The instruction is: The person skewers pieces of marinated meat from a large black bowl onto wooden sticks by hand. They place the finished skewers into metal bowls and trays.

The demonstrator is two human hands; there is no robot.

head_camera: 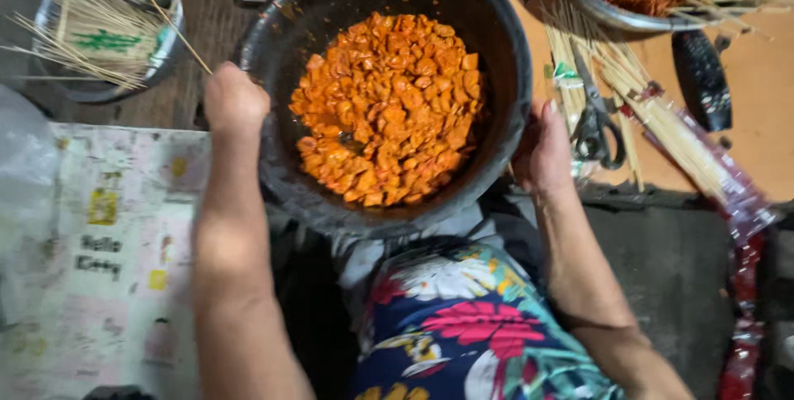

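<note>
We extend both forearms forward, elbows bent. Our left hand is closed in a fist-like grip; our right hand curls, thumb up.

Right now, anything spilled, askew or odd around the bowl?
Nothing spilled. The black bowl of orange marinated meat pieces sits level between the left hand and right hand. Only untidy spot: bamboo skewers fanned loosely around the scissors.

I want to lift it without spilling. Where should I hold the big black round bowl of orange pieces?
Grip the big black round bowl at its rim, from both opposite sides, as the left hand and right hand do: it is wide and full.
</note>
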